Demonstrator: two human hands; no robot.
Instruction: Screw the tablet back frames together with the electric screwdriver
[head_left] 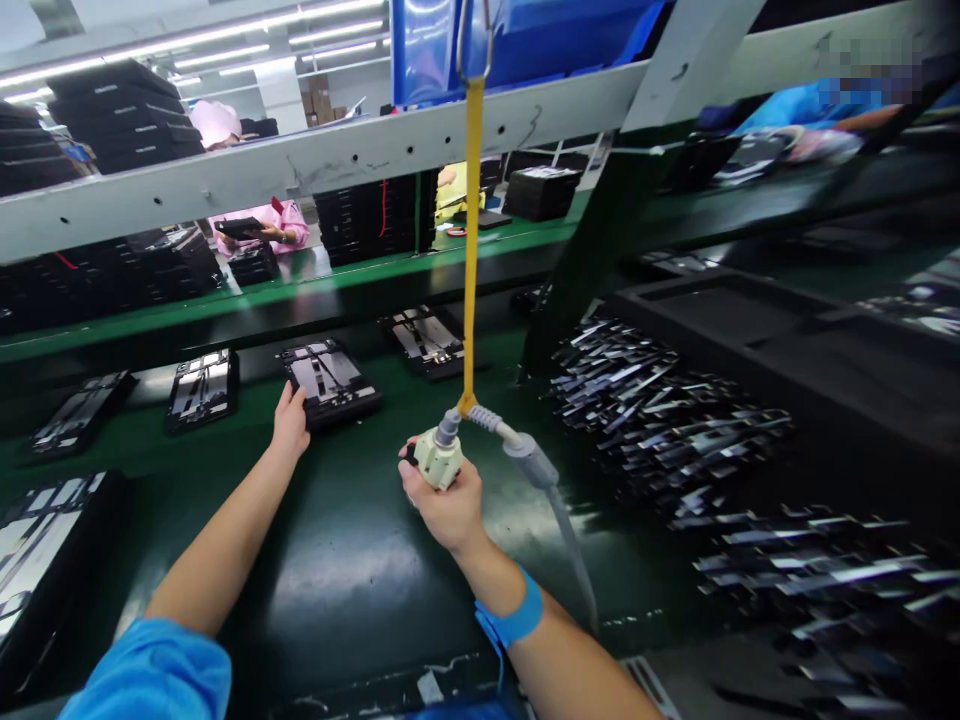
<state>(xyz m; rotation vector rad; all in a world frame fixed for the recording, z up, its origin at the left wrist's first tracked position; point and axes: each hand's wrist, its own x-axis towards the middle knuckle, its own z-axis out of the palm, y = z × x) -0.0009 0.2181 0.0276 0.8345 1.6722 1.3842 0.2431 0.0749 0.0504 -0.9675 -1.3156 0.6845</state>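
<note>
My left hand [291,420] is closed on the left edge of an opened tablet-like device [330,378] in a black holder, its inner parts facing up. In my right hand [454,505] is a cream-coloured electric screwdriver [439,460], gripped near its top; its tip is hidden below the hand. A yellow strap [471,250] hangs from above to the tool's top, and a grey cable [562,530] runs off to the right. A blue wrist band [521,610] circles my right wrist. Further along lies another such device [429,340], apart from both hands.
More devices [201,388] stand along the green bench [360,560] to the left. Blurred piles of thin metallic strips [675,420] and a black tray [750,310] take up the right. A pale beam [315,160] crosses overhead beneath a blue bin [525,45]. Co-workers sit beyond.
</note>
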